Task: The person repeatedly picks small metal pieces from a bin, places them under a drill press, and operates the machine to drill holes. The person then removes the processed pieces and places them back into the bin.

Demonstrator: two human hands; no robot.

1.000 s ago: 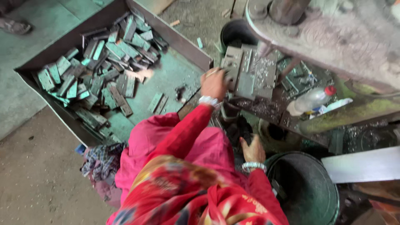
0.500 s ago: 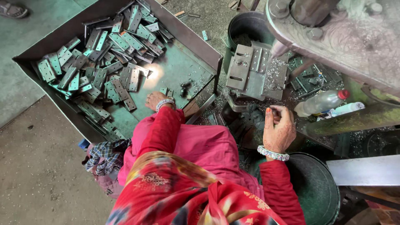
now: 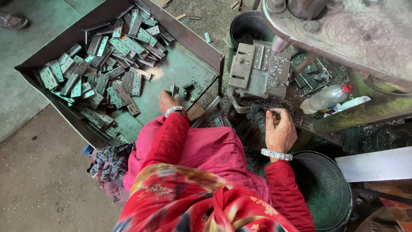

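Nearest the body, the right hand (image 3: 280, 131) hangs over the dark gap in front of the press, fingers loosely curled with the thumb tucked in; whether anything small sits inside them cannot be told. Below its wrist lies the rim of a round dark basin (image 3: 339, 189).

The left hand (image 3: 168, 101) reaches into the steel tray (image 3: 201, 47), fingers bent down onto a small dark hinge piece (image 3: 173, 90) on the tray floor. The grip itself is hidden by the knuckles, so it may be pinched or only touched. A couple more loose pieces (image 3: 187, 91) lie just right of those fingertips.

These hinge plates look stiff, flat and fairly heavy for their size, probably oily and sharp at the stamped edges (a pinch across the flat faces seems safer than along the cut edge).

Beyond the left fingers the tray floor is bare, then the heap of hinge plates (image 3: 103, 73) fills the far left corner. The tray's upright wall stands between the two hands and would need lifting over. Beyond the right fingers sits the press die block (image 3: 257, 68), strewn with swarf, with a plastic bottle (image 3: 324, 98) to the right of it.
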